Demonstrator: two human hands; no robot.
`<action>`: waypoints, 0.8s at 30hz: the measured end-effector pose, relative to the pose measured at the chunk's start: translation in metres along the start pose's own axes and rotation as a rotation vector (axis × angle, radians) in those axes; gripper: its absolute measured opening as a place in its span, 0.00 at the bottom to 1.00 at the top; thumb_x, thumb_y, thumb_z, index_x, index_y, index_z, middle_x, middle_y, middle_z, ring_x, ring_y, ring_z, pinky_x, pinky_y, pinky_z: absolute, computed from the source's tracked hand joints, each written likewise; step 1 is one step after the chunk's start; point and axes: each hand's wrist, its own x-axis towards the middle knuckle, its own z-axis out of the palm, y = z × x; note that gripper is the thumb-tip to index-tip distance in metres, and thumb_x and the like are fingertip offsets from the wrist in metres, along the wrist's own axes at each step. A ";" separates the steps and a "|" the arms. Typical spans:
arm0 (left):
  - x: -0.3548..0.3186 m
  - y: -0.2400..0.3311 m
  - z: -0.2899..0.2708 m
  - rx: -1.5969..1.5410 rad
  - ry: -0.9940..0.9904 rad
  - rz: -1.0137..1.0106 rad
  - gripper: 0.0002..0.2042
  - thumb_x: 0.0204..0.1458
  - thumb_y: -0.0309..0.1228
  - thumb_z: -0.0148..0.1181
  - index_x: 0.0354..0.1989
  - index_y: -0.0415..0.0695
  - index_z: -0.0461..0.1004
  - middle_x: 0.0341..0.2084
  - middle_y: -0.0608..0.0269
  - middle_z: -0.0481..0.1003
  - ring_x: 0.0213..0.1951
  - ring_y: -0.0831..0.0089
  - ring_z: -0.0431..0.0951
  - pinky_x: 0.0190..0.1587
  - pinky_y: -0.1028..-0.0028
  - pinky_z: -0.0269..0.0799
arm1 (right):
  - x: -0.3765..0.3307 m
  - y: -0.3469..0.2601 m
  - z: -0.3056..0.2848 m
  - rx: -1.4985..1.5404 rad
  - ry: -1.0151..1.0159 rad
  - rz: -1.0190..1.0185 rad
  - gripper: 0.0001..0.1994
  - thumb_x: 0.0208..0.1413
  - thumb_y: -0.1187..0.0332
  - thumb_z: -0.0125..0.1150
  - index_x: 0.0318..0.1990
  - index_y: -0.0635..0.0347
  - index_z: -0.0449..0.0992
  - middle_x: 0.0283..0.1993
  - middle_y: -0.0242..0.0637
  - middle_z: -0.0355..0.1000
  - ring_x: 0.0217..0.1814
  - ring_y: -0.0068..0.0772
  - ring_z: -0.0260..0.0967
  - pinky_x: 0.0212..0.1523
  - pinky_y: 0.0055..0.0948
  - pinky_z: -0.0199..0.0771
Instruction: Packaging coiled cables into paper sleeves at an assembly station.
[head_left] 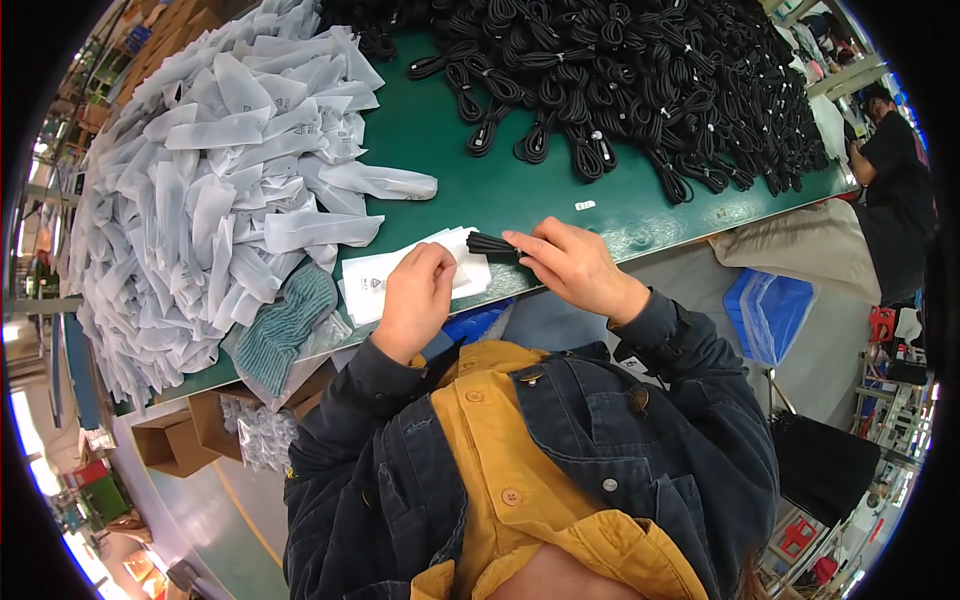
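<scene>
Cable bundle (pixel 487 243), black and slender

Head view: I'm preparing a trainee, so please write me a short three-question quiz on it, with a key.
1. Which hand holds the black cable bundle?
2. True or false: the black cable heap lies to the right of the pale bag heap.
3. The left hand is at which thing? A: the teal cloth; B: the flat white stack; C: the blue bin.

Key: 1. The right hand. 2. True. 3. B.
</scene>
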 end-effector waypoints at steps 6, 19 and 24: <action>0.001 0.002 -0.001 -0.235 0.038 -0.170 0.02 0.53 0.18 0.58 0.34 0.36 0.72 0.33 0.54 0.75 0.33 0.64 0.76 0.38 0.71 0.72 | -0.002 0.003 0.005 -0.032 -0.049 -0.090 0.24 0.46 0.77 0.67 0.54 0.55 0.76 0.33 0.36 0.67 0.30 0.37 0.69 0.30 0.34 0.71; 0.019 0.024 -0.015 -0.129 0.098 0.227 0.05 0.51 0.18 0.60 0.34 0.37 0.72 0.39 0.57 0.74 0.37 0.67 0.74 0.38 0.73 0.71 | 0.017 0.001 0.014 0.801 -0.147 0.394 0.12 0.60 0.76 0.60 0.50 0.63 0.74 0.45 0.33 0.70 0.42 0.21 0.69 0.43 0.24 0.71; 0.031 0.018 -0.030 -0.501 0.121 0.016 0.04 0.53 0.20 0.61 0.34 0.38 0.72 0.38 0.64 0.74 0.33 0.78 0.72 0.35 0.78 0.68 | 0.046 -0.014 0.016 0.874 0.133 0.209 0.13 0.58 0.79 0.60 0.51 0.63 0.74 0.51 0.37 0.66 0.41 0.24 0.68 0.45 0.25 0.71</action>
